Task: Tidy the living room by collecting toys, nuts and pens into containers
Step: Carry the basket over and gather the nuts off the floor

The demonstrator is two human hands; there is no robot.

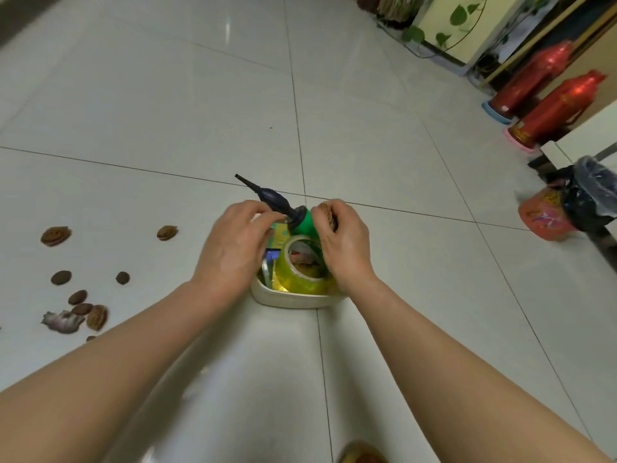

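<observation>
A white container (283, 298) stands on the tiled floor in the middle of the view. It holds a roll of clear tape (302, 262), a yellow-green packet and a green toy (305, 223) with a dark blue pointed nozzle (267, 195) that sticks out up-left. My left hand (233, 248) pinches the base of the nozzle. My right hand (344, 242) is closed on a brown nut (327, 212) beside the green toy, above the container. Several nuts (55, 236) and a shell (61, 320) lie scattered on the floor at the left.
Two red thermos flasks (551, 105) stand on the floor at the right, by a wall. A black-lined bin (594, 195) and an orange bag (544, 215) sit at the right edge. A potted vine (434, 31) is at the back.
</observation>
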